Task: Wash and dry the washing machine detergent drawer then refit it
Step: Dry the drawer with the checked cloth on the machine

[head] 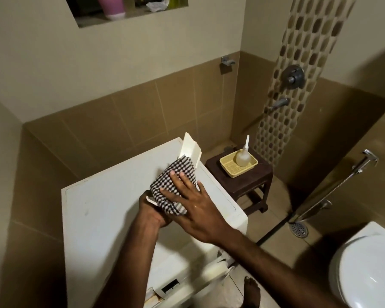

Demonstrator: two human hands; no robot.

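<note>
The white detergent drawer [190,147] is held tilted above the top of the white washing machine [111,196], its far end pointing up and away. A black-and-white checked cloth [176,174] is wrapped over its middle. My left hand [152,213] grips the drawer's near end from below. My right hand [193,201] lies flat on the cloth with fingers spread, pressing it against the drawer. The empty drawer slot [156,296] shows on the machine's front, at the bottom of the view.
A dark stool [247,181] right of the machine carries a yellow basket [229,167] with a clear nozzle bottle [243,156]. Farther right are a wall tap [278,104], a hand spray hose [333,187], a floor drain [299,230] and a white toilet [365,267]. My bare foot [251,290] stands by the machine.
</note>
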